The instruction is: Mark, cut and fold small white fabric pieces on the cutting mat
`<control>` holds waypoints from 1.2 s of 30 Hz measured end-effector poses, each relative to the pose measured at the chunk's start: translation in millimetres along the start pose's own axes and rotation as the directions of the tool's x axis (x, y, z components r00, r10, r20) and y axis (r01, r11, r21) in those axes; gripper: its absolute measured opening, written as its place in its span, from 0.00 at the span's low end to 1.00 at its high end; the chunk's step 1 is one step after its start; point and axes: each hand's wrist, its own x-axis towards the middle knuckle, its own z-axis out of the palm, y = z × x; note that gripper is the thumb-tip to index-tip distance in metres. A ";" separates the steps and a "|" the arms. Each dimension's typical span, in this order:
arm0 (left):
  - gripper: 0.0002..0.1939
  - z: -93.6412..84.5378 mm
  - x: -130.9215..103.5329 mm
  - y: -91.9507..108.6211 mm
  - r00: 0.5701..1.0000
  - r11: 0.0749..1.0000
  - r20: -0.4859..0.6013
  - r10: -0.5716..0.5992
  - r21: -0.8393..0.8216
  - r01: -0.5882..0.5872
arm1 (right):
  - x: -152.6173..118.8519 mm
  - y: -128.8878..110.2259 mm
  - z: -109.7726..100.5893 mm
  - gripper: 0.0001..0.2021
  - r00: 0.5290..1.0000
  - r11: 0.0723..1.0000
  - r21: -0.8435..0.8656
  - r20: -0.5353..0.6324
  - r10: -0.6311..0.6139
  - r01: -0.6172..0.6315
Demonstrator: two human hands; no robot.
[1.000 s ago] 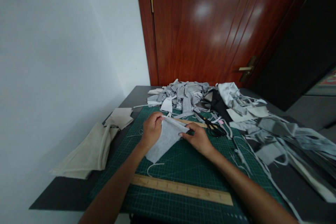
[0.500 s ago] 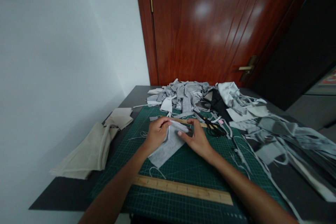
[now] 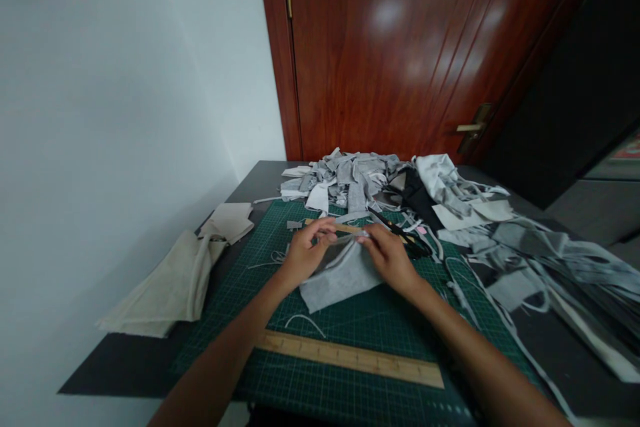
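A piece of grey fabric (image 3: 343, 280) hangs between my two hands above the green cutting mat (image 3: 380, 320). My left hand (image 3: 310, 250) pinches its upper left part, the thumb and fingers closed together. At the upper right corner, my right hand (image 3: 390, 253) grips the same cloth with its fingers closed. A folded edge runs between the hands, and the lower part droops toward the mat. Beyond the hands lies a wooden strip (image 3: 345, 227), partly hidden. Black scissors (image 3: 417, 247) rest just past my right hand.
A wooden ruler (image 3: 350, 357) lies across the near mat. Grey fabric scraps (image 3: 350, 180) are heaped at the back. Beige cloth (image 3: 170, 287) sits at the left edge, and grey strips (image 3: 560, 260) spread along the right. A loose thread (image 3: 305, 319) curls near the ruler.
My right hand has taken hold of the fabric's right corner, where before its fingers were apart. The fabric has swung right and is now stretched between both hands.
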 end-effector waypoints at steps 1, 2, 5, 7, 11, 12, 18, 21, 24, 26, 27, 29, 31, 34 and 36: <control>0.18 -2.4 2.6 -4.5 0.999 1.000 -0.054 -0.010 -0.003 0.009 | 2.3 4.2 -6.9 0.06 0.999 1.000 0.001 -0.049 -0.014 0.014; 0.19 -3.8 4.7 -9.5 0.994 1.000 -0.110 -0.027 -0.011 0.026 | 4.5 8.0 -14.0 0.06 0.995 0.999 0.007 -0.090 -0.032 0.033; 0.24 -0.1 6.2 -23.1 0.959 0.965 -0.196 -0.207 -0.205 0.166 | 9.3 15.1 -32.9 0.06 0.980 0.997 0.015 -0.184 -0.077 0.081; 0.26 8.2 3.2 -27.5 0.917 0.852 -0.100 -0.386 -0.419 0.313 | 10.4 16.5 -41.4 0.08 0.972 0.997 0.008 -0.224 -0.071 0.074; 0.20 24.9 -4.0 -25.1 0.790 0.438 0.230 -0.569 -0.728 0.528 | 9.6 15.7 -50.5 0.11 0.955 0.999 -0.010 -0.293 -0.048 0.048; 0.21 26.8 -5.0 -23.6 0.760 0.350 0.274 -0.589 -0.761 0.546 | 9.3 15.5 -51.8 0.12 0.950 0.999 -0.013 -0.306 -0.054 0.053; 0.23 24.5 -9.0 -17.5 0.718 0.194 0.432 -0.546 -0.769 0.610 | 9.1 17.3 -53.0 0.11 0.913 0.999 -0.036 -0.409 -0.012 -0.003; 0.27 28.7 -14.9 -15.7 0.731 0.279 0.454 -0.509 -0.717 0.639 | 9.7 18.0 -50.7 0.12 0.879 0.996 -0.070 -0.477 0.009 -0.048; 0.24 40.9 -23.6 -16.3 0.727 0.408 0.454 -0.516 -0.616 0.674 | 11.7 15.8 -49.0 0.13 0.840 0.992 -0.095 -0.543 0.023 -0.088; 0.21 50.5 -30.4 -18.7 0.764 0.538 0.417 -0.493 -0.545 0.644 | 13.6 13.0 -48.2 0.13 0.820 0.991 -0.084 -0.571 0.042 -0.109; 0.19 54.9 -33.8 -20.2 0.786 0.623 0.397 -0.474 -0.480 0.618 | 14.7 11.6 -47.7 0.13 0.809 0.991 -0.069 -0.585 0.055 -0.117; 0.13 62.4 -40.1 -21.8 0.829 0.777 0.363 -0.425 -0.323 0.540 | 16.6 9.5 -46.7 0.12 0.785 0.989 -0.039 -0.612 0.090 -0.144; 0.10 67.8 -44.9 -19.7 0.877 0.863 0.338 -0.342 -0.255 0.435 | 17.8 9.0 -45.6 0.12 0.786 0.981 -0.028 -0.603 0.136 -0.191; 0.27 71.3 -47.2 -9.7 0.930 0.853 0.319 -0.182 -0.420 0.311 | 18.2 10.7 -44.5 0.13 0.822 0.967 -0.046 -0.537 0.188 -0.252; 0.36 69.2 -44.9 -2.6 0.941 0.779 0.287 -0.178 -0.543 0.313 | 17.8 12.5 -44.5 0.13 0.839 0.965 -0.045 -0.507 0.199 -0.257</control>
